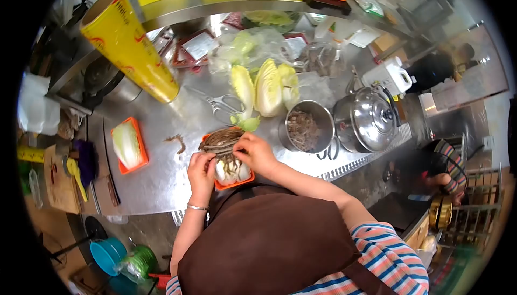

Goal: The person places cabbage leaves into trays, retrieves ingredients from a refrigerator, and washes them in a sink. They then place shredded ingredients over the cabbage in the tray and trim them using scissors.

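Note:
An orange tray lies at the counter's front edge, holding white cabbage and a bundle of brown, stringy strands. My left hand is at the bundle's lower left, thumb and fingertips pinched together. On its right side, my right hand pinches at the bundle's edge, fingers curled. Whatever lies between the fingertips of each hand is too small to make out. Beyond the tray are scissors and split yellow cabbage pieces. A steel pot with brownish scraps stands to the right.
Another orange tray with cabbage is at left, near a knife. A yellow film roll leans over the back left. A lidded steel pot and white jug stand right. Another person is far right.

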`<state>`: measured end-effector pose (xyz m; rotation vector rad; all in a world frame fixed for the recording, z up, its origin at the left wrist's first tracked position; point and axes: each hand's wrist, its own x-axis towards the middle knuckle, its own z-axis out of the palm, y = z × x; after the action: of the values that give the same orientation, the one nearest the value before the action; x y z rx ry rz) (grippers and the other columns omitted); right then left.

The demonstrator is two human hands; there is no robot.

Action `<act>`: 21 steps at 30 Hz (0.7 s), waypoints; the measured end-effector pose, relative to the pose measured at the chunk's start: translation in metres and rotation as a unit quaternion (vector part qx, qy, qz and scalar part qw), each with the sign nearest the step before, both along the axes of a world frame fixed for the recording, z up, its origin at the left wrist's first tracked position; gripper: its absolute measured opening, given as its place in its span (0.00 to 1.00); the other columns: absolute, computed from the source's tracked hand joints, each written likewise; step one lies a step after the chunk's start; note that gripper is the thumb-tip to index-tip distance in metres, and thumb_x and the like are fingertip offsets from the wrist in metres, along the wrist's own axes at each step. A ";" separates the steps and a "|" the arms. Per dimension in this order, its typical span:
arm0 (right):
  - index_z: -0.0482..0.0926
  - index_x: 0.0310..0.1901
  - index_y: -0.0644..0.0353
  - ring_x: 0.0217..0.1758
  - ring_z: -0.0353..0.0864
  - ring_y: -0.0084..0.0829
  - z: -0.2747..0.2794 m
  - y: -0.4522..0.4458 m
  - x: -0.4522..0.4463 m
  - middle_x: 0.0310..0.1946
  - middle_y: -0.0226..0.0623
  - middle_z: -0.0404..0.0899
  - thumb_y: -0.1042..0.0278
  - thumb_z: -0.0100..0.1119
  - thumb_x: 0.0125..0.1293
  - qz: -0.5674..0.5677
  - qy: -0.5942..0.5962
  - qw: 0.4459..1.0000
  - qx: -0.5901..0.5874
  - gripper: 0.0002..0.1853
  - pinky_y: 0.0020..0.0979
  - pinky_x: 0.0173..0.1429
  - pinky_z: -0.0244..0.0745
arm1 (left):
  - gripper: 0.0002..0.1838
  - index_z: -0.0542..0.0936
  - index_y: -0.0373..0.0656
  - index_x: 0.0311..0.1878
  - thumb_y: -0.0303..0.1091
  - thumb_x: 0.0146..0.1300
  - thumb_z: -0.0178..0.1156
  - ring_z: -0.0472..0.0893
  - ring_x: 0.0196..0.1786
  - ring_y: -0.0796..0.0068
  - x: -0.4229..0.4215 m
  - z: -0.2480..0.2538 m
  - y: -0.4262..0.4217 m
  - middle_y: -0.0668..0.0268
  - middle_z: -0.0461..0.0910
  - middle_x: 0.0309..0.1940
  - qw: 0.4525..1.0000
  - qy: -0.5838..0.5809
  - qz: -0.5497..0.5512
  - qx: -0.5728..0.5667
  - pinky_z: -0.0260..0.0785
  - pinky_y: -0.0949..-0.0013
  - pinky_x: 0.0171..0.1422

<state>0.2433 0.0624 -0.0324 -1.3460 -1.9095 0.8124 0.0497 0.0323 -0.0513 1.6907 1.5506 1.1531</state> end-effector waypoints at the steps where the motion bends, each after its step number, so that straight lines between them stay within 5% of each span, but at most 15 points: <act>1: 0.81 0.33 0.57 0.40 0.78 0.39 0.004 0.001 0.001 0.36 0.36 0.76 0.72 0.67 0.53 0.002 -0.005 1.000 -0.003 0.06 0.34 0.43 0.74 | 0.08 0.81 0.39 0.38 0.19 0.54 0.63 0.76 0.29 0.74 0.001 -0.001 0.001 0.63 0.76 0.35 1.000 -0.017 0.003 0.006 0.72 0.74 0.35; 7: 0.80 0.33 0.60 0.27 0.76 0.23 0.070 0.004 0.063 0.29 0.33 0.77 0.75 0.67 0.55 -0.054 0.017 0.993 0.102 0.05 0.25 0.29 0.72 | 0.09 0.80 0.38 0.40 0.19 0.55 0.63 0.75 0.30 0.78 -0.006 0.017 -0.002 0.64 0.76 0.38 0.999 -0.033 0.007 -0.005 0.71 0.76 0.36; 10: 0.82 0.32 0.61 0.29 0.80 0.35 0.071 0.015 0.117 0.28 0.38 0.78 0.74 0.65 0.54 -0.157 -0.055 0.985 0.054 0.04 0.31 0.33 0.74 | 0.09 0.80 0.38 0.41 0.20 0.56 0.62 0.74 0.31 0.80 -0.008 0.021 -0.003 0.65 0.76 0.39 0.998 -0.058 0.016 -0.015 0.71 0.77 0.36; 14: 0.83 0.32 0.60 0.34 0.80 0.40 0.033 0.027 0.133 0.30 0.40 0.77 0.70 0.65 0.52 -0.128 -0.157 0.979 -0.010 0.06 0.36 0.39 0.74 | 0.09 0.80 0.39 0.41 0.20 0.57 0.62 0.74 0.33 0.81 -0.003 0.026 -0.004 0.65 0.75 0.39 0.996 -0.082 0.021 -0.029 0.71 0.77 0.37; 16: 0.82 0.31 0.60 0.36 0.79 0.41 0.020 0.033 0.122 0.32 0.40 0.76 0.68 0.66 0.51 -0.114 -0.308 0.944 0.037 0.07 0.39 0.39 0.73 | 0.08 0.80 0.39 0.41 0.20 0.58 0.61 0.75 0.34 0.80 0.001 0.032 -0.004 0.65 0.76 0.40 0.997 -0.077 0.004 -0.020 0.71 0.77 0.37; 19: 0.82 0.30 0.61 0.36 0.78 0.43 0.024 0.035 0.129 0.34 0.41 0.76 0.67 0.67 0.50 -0.105 -0.299 0.948 -0.017 0.08 0.42 0.40 0.72 | 0.08 0.80 0.39 0.41 0.20 0.58 0.61 0.75 0.35 0.79 0.001 0.038 -0.003 0.65 0.76 0.40 0.998 -0.060 0.004 -0.009 0.71 0.77 0.38; 21: 0.82 0.31 0.62 0.34 0.79 0.38 0.031 0.032 0.150 0.31 0.40 0.78 0.65 0.68 0.51 -0.110 -0.126 0.983 -0.079 0.10 0.37 0.39 0.73 | 0.07 0.80 0.38 0.41 0.20 0.59 0.59 0.76 0.37 0.78 -0.002 0.037 -0.007 0.65 0.76 0.40 0.997 -0.069 0.012 -0.019 0.71 0.77 0.39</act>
<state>0.3935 0.0947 -0.0013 -1.7952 -1.8691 0.7237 0.0472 0.0256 -0.0140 1.5375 1.5012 1.2183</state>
